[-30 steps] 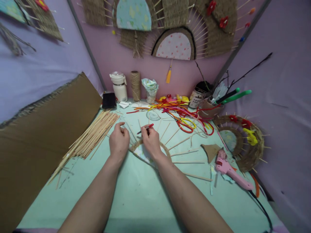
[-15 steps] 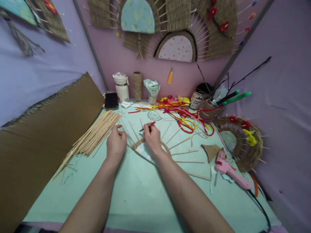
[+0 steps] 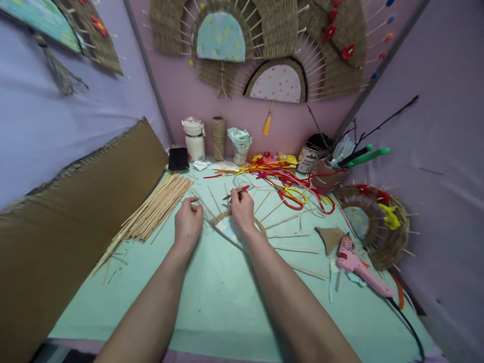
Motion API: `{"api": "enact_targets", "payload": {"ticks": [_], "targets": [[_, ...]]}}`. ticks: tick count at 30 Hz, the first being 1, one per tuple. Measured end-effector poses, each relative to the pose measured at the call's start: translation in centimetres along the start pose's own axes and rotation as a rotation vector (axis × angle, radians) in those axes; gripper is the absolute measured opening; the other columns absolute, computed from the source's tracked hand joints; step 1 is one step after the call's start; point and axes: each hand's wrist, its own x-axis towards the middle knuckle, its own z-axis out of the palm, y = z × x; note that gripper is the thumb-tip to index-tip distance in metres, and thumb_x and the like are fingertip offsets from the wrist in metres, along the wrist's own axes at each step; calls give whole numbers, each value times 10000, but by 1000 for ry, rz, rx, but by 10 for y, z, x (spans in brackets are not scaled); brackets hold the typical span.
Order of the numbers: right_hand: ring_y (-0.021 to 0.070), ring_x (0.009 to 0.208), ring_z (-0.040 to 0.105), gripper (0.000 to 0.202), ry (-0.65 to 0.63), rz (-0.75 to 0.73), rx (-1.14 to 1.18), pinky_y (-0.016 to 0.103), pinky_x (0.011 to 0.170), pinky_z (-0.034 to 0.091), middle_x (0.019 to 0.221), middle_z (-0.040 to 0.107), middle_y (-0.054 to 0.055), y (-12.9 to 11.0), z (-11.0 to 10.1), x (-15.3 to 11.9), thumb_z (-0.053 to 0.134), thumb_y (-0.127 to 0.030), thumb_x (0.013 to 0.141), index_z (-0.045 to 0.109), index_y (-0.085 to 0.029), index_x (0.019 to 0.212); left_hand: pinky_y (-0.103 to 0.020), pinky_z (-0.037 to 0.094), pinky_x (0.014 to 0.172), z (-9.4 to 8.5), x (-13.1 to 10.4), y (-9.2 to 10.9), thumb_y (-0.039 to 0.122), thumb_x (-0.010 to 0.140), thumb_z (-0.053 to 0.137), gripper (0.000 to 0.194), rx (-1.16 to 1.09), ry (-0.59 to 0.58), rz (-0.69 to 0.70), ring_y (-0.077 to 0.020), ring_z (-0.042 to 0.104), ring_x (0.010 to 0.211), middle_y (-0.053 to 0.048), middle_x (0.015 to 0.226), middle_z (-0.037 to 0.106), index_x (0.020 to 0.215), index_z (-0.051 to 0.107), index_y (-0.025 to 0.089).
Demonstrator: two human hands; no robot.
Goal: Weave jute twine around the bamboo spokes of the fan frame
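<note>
A half-round woven piece (image 3: 227,230) with thin sticks fanning outward lies on the pale green table (image 3: 215,302). My right hand (image 3: 242,207) is closed round a red pen (image 3: 244,188) above its curved edge and hides part of it. At the left end of the piece, my left hand (image 3: 188,222) has its fingers curled beside a clear ruler; whether it pinches anything is too small to tell. A pile of thin wooden sticks (image 3: 159,209) lies to the left of that hand.
Coloured pipe cleaners and orange scissors (image 3: 290,198) lie behind the hands. A pink glue gun (image 3: 359,267) with a black cable rests at the right, near a round woven piece (image 3: 397,237). Along the back stand a white bottle (image 3: 194,141) and twine (image 3: 218,138). Brown cardboard (image 3: 91,201) stands left.
The view has shifted slightly, so most things appear a little lower and to the right. My right hand still holds the pen, and my left hand stays near the left end of the piece.
</note>
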Motion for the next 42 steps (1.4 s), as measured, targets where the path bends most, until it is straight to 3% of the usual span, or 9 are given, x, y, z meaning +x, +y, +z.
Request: {"api": "enact_targets", "payload": {"ticks": [6, 12, 30, 42], "targets": [[138, 590, 537, 299, -96, -68, -74, 240, 591, 387, 594, 590, -6, -8, -3, -10, 468, -392, 845, 575, -179, 665, -253, 450, 549, 4, -2, 2, 272, 746, 492, 242, -176, -55, -102, -139, 587, 476, 27, 588, 620, 946, 603, 191], [136, 582, 533, 313, -143, -52, -25, 236, 586, 381, 598, 585, -7, -5, -6, -21, 460, -409, 850, 588, -167, 698, -226, 445, 493, 8, -4, 2, 279, 721, 527, 231, -230, -83, -146, -116, 572, 420, 46, 578, 612, 926, 589, 192], [125, 553, 517, 264, -139, -86, -27, 229, 574, 369, 578, 577, -23, -2, -5, -23, 467, -356, 862, 587, -181, 706, -253, 435, 585, 10, -2, -4, 292, 716, 534, 215, -93, -48, -97, -141, 592, 480, 50, 548, 613, 903, 598, 208], [141, 612, 574, 261, -273, -144, 16, 234, 597, 417, 661, 625, -2, 4, -5, -23, 445, -384, 882, 605, -187, 821, -284, 425, 658, 10, -1, -9, 285, 773, 484, 216, 15, -85, -56, -194, 631, 665, 3, 615, 641, 938, 593, 199]]}}
